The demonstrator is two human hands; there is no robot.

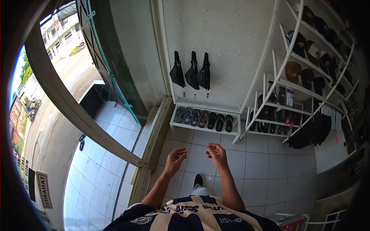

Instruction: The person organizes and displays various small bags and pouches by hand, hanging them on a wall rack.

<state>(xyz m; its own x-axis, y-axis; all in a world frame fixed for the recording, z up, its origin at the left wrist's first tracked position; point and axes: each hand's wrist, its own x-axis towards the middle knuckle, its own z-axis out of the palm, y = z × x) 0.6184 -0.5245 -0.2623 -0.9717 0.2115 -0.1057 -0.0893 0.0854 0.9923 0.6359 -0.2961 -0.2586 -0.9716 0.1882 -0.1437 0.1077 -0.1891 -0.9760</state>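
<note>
Both of my hands are raised in front of my body over the tiled floor, facing each other with a gap between them. My left hand [176, 161] is loosely bent, its fingers partly apart, and nothing shows in it. The fingers of my right hand [217, 156] curl slightly toward the left, likewise holding nothing visible. Neither hand touches anything. Ahead of them, a low white rack [206, 129] carries a row of several sandals [203, 118].
Black sling bags [192, 73] hang on a white mesh panel [227, 77]. White shelves at right hold caps [308, 79], packaged goods [285, 96] and dark garments [312, 131]. A glass door frame [86, 109] stands at left, with a street beyond. My shoe [198, 179] is on the floor tiles [254, 165].
</note>
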